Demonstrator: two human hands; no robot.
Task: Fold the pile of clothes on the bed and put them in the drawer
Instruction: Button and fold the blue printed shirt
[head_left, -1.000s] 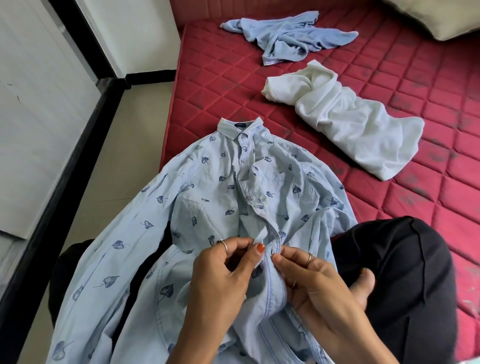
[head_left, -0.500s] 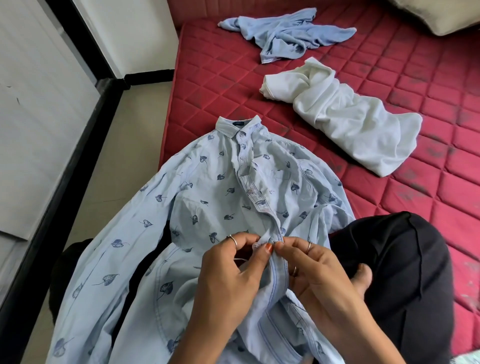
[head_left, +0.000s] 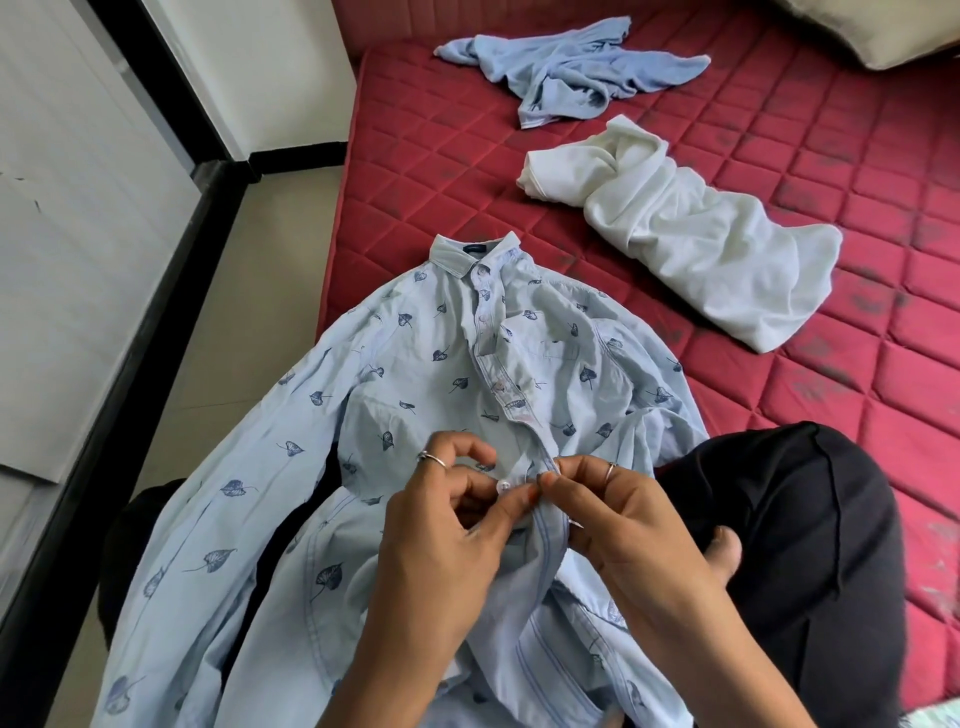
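Maybe the small white button will slip back out of its hole, because only fingertips are holding it and the cloth there is bunched up. From the head view, the left hand pinches the cloth right by the button, with its fingers curled in. The right hand pinches the strip of cloth with the buttonholes, just beside it, and the two thumbs almost touch. If either hand pulls too hard, the two front edges could come apart or line up crooked, and then the shirt would fold lumpy.

The leaf shirt could also slide down, I think. Its left sleeve hangs past the edge of the red mattress at the lower left of the frame, over the floor, and that weight could drag it.

The shirt is light blue with little dark leaves on it. It lies in the middle of the frame, collar pointing up, with its lower part over the person's lap. The top buttons look done up. It is wrinkly and soft.

Two more clothes wait at the upper right: a crumpled blue top and a twisted white top. Neither is folded yet. No drawer can be seen.
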